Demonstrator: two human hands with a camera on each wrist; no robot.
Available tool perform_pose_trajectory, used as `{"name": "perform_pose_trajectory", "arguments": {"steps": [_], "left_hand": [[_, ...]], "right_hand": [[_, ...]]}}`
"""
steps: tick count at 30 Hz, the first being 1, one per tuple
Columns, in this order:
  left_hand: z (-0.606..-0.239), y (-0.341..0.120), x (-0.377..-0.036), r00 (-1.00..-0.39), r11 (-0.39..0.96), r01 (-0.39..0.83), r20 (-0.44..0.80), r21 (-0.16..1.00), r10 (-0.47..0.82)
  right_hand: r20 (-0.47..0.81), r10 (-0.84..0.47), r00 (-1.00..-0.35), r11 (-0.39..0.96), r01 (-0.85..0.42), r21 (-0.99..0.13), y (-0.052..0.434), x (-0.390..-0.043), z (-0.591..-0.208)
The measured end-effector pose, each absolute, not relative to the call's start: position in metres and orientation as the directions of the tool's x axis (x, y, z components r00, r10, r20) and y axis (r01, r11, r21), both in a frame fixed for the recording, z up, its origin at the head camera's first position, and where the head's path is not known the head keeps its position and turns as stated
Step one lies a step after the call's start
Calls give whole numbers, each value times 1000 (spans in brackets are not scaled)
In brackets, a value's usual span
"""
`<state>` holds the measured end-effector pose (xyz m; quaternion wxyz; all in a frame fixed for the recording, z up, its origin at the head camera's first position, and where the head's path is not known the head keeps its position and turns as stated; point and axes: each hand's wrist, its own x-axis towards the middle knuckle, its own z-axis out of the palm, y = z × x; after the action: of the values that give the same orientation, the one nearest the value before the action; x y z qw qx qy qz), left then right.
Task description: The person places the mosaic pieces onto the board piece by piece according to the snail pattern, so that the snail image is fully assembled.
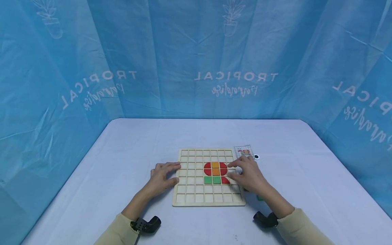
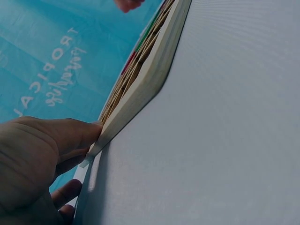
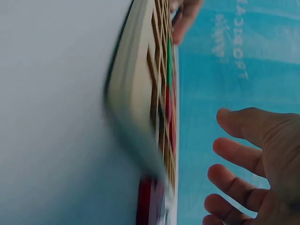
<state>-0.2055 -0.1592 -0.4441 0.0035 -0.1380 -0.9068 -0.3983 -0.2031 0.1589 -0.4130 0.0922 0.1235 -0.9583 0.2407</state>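
Resting against the left edge of the wooden grid board [image 1: 196, 190], my left hand [image 1: 163, 176] lies flat on the white table [image 1: 122, 160], fingers straight and loose, their tips touching the board's rim and gripping nothing. The left wrist view shows the same: my thumb pressed along the board's side wall [image 2: 140, 89]. Both forearms come in from the near edge in pale sleeves, angled inward, each wearing a black wrist mount.

My right hand [image 1: 248, 175] hovers over the board's right side, fingers spread and slightly bent, the tips pointing left toward the coloured pieces. In the right wrist view the fingers [image 3: 239, 154] are parted and hold nothing.

Counting the pieces set in the grid: two orange squares [image 1: 215, 168] stacked in the middle, two green squares [image 1: 212, 180] side by side below them, and red rounded pieces [image 1: 207, 168] on either side of the orange, with one more red piece by the green, partly under my hand, so I cannot tell the exact number of red ones.

Just beyond the board's far right corner lies one pattern card [image 1: 243, 150], and beside it one small black-and-white disc [image 1: 256, 157].
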Motion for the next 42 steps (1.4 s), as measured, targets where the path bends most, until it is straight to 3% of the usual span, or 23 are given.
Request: {"name": "perform_pose_trajectory", "arguments": {"steps": [12,19,42], "left_hand": [[-444,-159,-207,-963,646,249,110,722,247],[-443,-159,-205,-962,646,248,104,722,253],[-444,-158,-206,-965,649,237,98,723,243]], "right_hand": [[105,-134,-985,895,-166,-413,212,-181,-420],[122,-108,-987,925,-145,-352,221,-171,-428],[166,-119,-979,931,-168,-324,216,-166,-435]]}}
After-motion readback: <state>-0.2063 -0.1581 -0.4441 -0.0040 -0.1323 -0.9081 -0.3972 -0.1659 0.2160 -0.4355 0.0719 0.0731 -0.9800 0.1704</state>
